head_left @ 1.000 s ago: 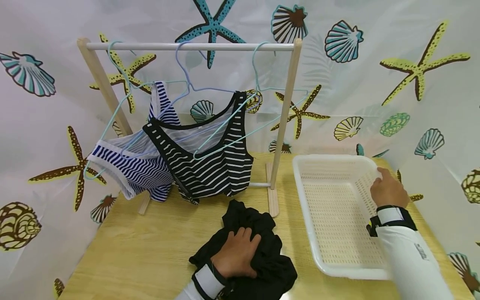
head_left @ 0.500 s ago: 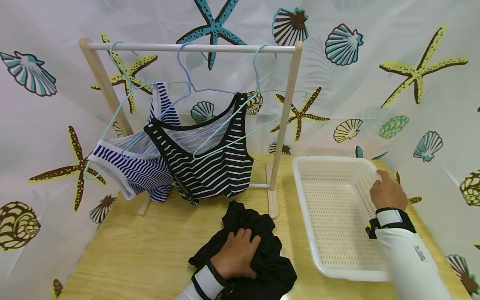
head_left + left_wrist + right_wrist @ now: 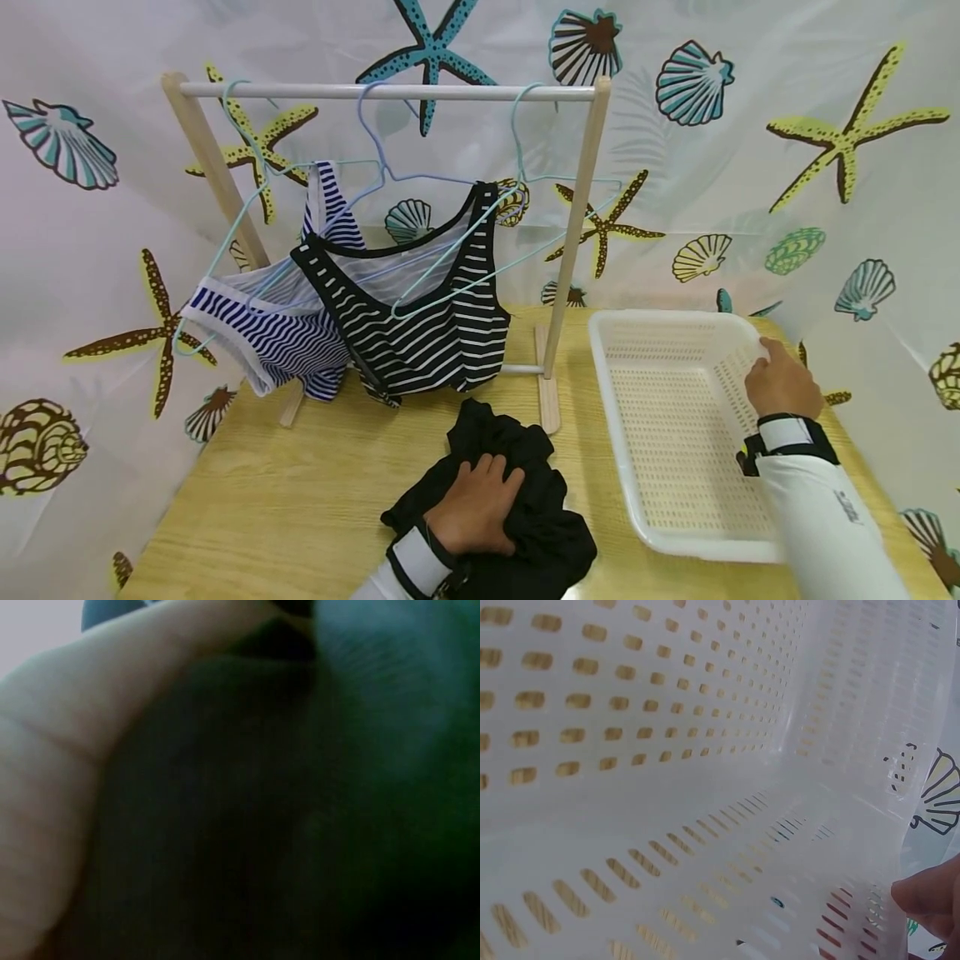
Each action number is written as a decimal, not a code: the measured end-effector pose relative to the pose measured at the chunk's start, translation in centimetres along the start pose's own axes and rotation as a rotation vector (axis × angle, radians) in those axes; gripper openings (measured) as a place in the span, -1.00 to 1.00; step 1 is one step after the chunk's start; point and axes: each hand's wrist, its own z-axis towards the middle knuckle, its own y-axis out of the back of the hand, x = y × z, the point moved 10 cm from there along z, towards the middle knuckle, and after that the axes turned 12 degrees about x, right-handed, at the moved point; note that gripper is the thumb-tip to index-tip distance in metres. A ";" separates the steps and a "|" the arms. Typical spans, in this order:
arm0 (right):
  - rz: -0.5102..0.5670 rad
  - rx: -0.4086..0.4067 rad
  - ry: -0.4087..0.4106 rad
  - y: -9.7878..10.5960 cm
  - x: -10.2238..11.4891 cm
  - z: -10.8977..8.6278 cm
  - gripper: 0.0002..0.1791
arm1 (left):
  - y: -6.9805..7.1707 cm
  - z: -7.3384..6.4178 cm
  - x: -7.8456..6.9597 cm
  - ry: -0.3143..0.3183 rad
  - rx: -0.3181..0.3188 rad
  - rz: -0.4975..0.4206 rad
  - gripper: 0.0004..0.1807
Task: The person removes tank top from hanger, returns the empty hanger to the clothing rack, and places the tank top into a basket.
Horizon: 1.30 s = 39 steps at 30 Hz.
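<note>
My left hand point(image 3: 477, 508) rests on a crumpled black cloth garment point(image 3: 555, 533), its fingers spread over the folds. In the left wrist view the dark fabric point(image 3: 225, 802) fills most of the picture beside part of the hand point(image 3: 52, 765). At the right, my right hand point(image 3: 784, 382) grips the far right rim of a white plastic basket point(image 3: 617, 433). The right wrist view shows a digit point(image 3: 922, 892) over the edge of the perforated side wall; the other fingers are hidden outside it. Nothing lies in the visible part of the basket.
Behind the garment stands a wooden rack with a metal rail point(image 3: 465, 93). A black striped top point(image 3: 427, 333) and a blue striped garment point(image 3: 277, 333) hang from it, beside a bare light-green hanger point(image 3: 480, 287). A patterned curtain point(image 3: 720, 167) backs the wooden table point(image 3: 247, 517).
</note>
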 end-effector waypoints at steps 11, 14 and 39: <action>0.023 -0.016 0.011 0.8 -0.4 -0.5 -0.44 | -0.2 0.3 -0.3 -0.016 0.021 -0.008 -0.14; 0.023 -0.013 0.010 1.0 -0.5 -0.6 -0.43 | -0.4 0.4 -0.4 -0.023 0.041 -0.019 -0.15; 0.055 0.065 0.048 0.6 0.3 -0.2 -0.37 | 4.6 -2.4 1.1 -0.128 -0.051 -0.057 -0.14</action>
